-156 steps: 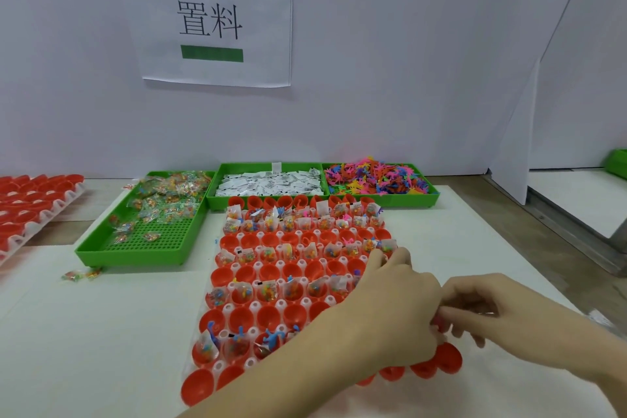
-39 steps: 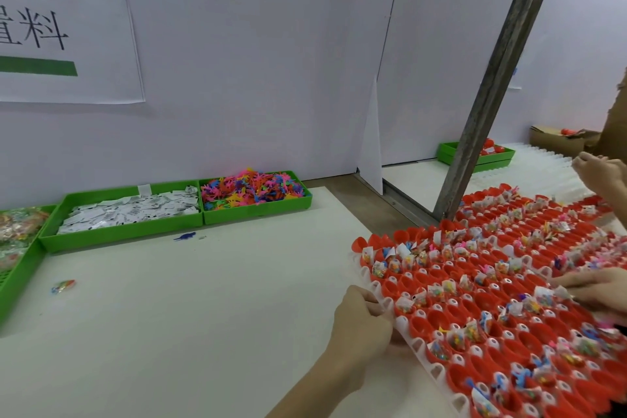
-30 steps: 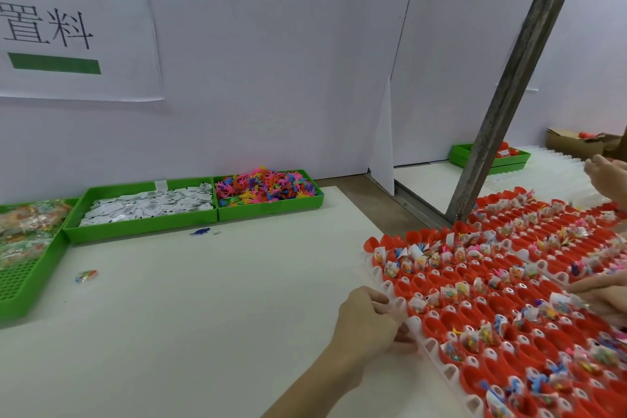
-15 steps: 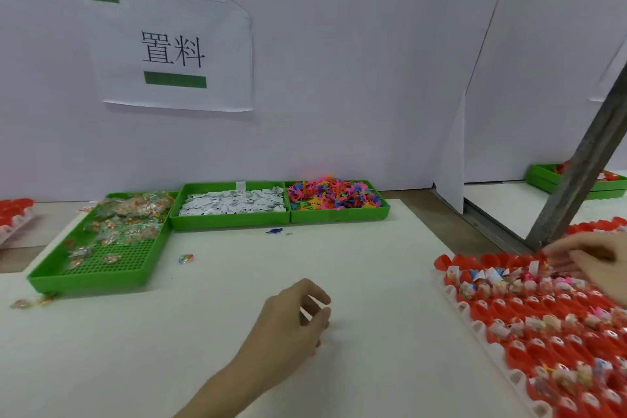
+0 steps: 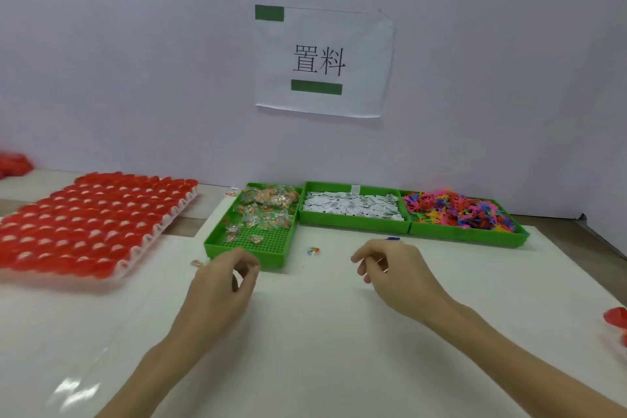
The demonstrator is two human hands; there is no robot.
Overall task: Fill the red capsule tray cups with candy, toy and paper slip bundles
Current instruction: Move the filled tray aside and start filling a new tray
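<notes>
A tray of red capsule cups (image 5: 84, 231) lies on the table at the left, its cups showing no contents. Three green bins stand at the back: wrapped candy (image 5: 268, 207), white paper slips (image 5: 353, 205) and colourful plastic toys (image 5: 458, 210). My left hand (image 5: 220, 288) hovers over the white table just in front of the candy bin, fingers loosely curled, holding nothing. My right hand (image 5: 397, 275) hovers to its right in the same loose curl, also holding nothing. A corner of the filled red tray (image 5: 619, 321) shows at the right edge.
Loose candies (image 5: 312, 250) and a small blue toy (image 5: 392, 238) lie on the table near the bins. A paper sign (image 5: 322, 61) hangs on the white wall. More red cups (image 5: 13, 164) sit at the far left.
Both hands let go of the filled tray, now at the far right. The view swung left; the tray of unfilled red cups came into sight and both hands moved to the table's middle.
</notes>
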